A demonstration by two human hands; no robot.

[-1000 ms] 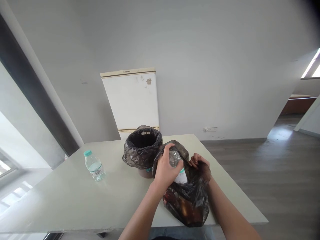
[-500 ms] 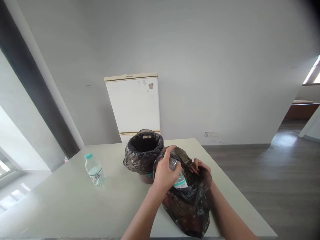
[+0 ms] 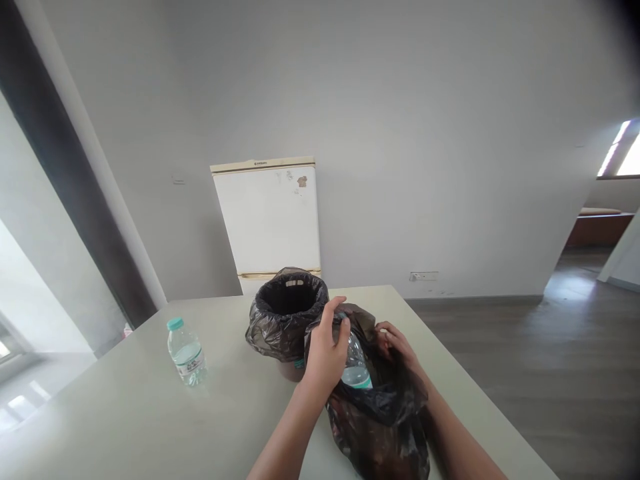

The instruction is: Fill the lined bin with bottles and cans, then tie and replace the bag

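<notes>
My left hand (image 3: 325, 353) is wrapped round the top of a clear plastic water bottle (image 3: 356, 367) that stands partly inside a loose dark plastic bag (image 3: 385, 420) on the white table (image 3: 125, 413). My right hand (image 3: 397, 343) pinches the bag's far rim and holds its mouth apart. Just behind the bag stands a small bin lined with a black bag (image 3: 287, 317). A second small water bottle with a teal cap (image 3: 186, 351) stands upright at the table's left.
A white fridge (image 3: 267, 223) stands against the grey wall behind the table. Grey wooden floor (image 3: 550, 360) runs off to the right towards a doorway. A dark window frame (image 3: 65, 173) slants at the left.
The view has tilted up a little. The bottle has sunk lower into the dark bag under my left hand. My right hand has shifted along the bag's rim.
</notes>
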